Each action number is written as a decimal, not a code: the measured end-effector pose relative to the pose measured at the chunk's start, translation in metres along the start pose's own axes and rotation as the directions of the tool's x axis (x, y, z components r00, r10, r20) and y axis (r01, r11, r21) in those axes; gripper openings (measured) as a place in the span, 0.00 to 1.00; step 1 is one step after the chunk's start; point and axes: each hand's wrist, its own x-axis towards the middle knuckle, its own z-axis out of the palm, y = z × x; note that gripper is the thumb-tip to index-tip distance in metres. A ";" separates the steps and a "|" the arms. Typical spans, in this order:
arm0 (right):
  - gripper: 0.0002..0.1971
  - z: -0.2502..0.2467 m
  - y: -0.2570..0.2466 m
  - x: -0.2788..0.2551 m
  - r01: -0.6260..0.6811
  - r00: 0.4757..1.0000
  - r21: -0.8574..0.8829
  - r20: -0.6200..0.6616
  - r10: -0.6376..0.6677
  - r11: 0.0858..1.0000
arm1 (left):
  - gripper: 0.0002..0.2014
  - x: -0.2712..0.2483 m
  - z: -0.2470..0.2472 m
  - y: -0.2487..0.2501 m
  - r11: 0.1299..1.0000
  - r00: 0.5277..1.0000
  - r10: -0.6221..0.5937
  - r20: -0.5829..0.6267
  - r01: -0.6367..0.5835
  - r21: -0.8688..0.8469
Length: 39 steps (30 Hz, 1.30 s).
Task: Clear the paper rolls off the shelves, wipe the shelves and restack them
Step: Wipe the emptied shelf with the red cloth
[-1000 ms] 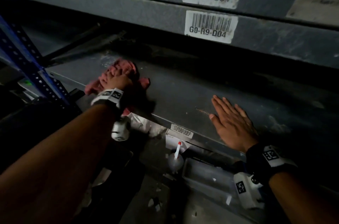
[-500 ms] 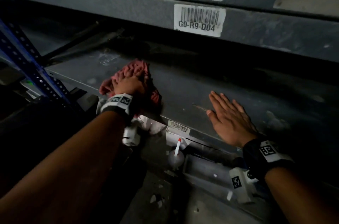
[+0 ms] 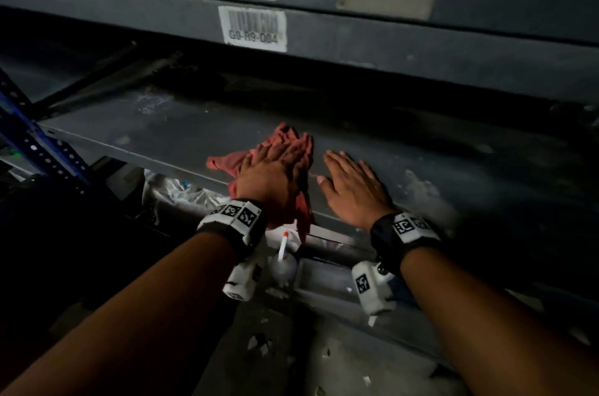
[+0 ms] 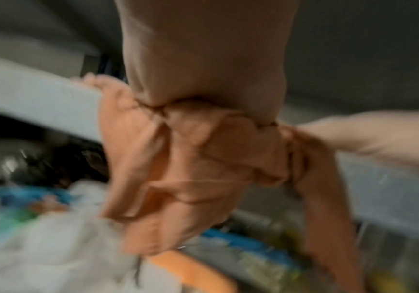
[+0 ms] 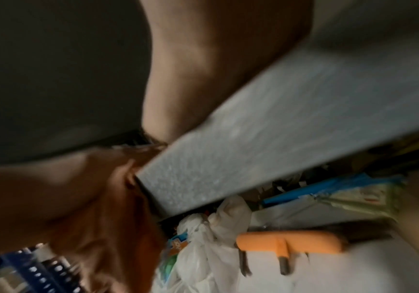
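Under flat left fingers (image 3: 285, 152) lies the cloth (image 3: 227, 162); right fingers (image 3: 346, 165) straight alongside.

The left hand (image 3: 269, 175) has slid the red cloth (image 3: 285, 142) rightward beside the right hand (image 3: 353, 188).

The flat grey metal shelf (image 3: 181, 136) has a matt painted face, scuffed and dusted with pale smears, and in the right wrist view its front edge (image 5: 291, 128) looks finely grainy. On it lies a crumpled pinkish-red cloth rag (image 3: 285, 149), soft, matt and creased into folds (image 4: 191, 158), part of it hanging over the edge. The white rectangular paper barcode labels (image 3: 252, 29) on the grey metal beam above are dull and worn, the blue perforated metal upright (image 3: 39, 149) has a painted finish, and the white plastic bag (image 5: 203, 247) below the shelf is thin, wrinkled and slightly glossy.
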 end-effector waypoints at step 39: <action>0.33 -0.038 0.229 -0.155 -0.462 0.887 -0.100 -0.065 0.458 0.881 | 0.39 0.012 -0.009 0.067 0.828 0.827 -0.557 0.069 0.560 -0.034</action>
